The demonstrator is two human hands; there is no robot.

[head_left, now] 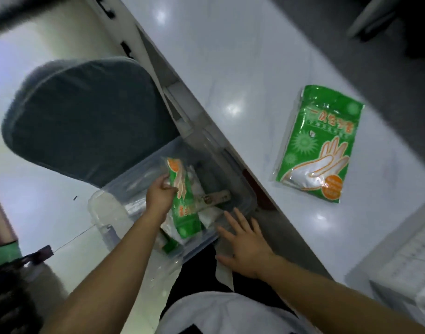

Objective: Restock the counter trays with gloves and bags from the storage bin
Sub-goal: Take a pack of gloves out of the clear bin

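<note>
A clear plastic storage bin (103, 213) sits on the floor beside the white counter (230, 68). My left hand (159, 195) grips a green glove pack (185, 208) standing on edge inside the bin, among white bag bundles (210, 216). At the bin's near right rim my right hand (245, 244) hovers with fingers spread and holds nothing. A second green glove pack (320, 145) lies flat on the counter top, well right of both hands.
A dark grey padded chair (81, 121) stands behind the bin on the glossy floor. A white tray or basket (404, 261) sits at the counter's near right. Dark objects (18, 285) crowd the lower left corner. The counter edge runs diagonally just right of the bin.
</note>
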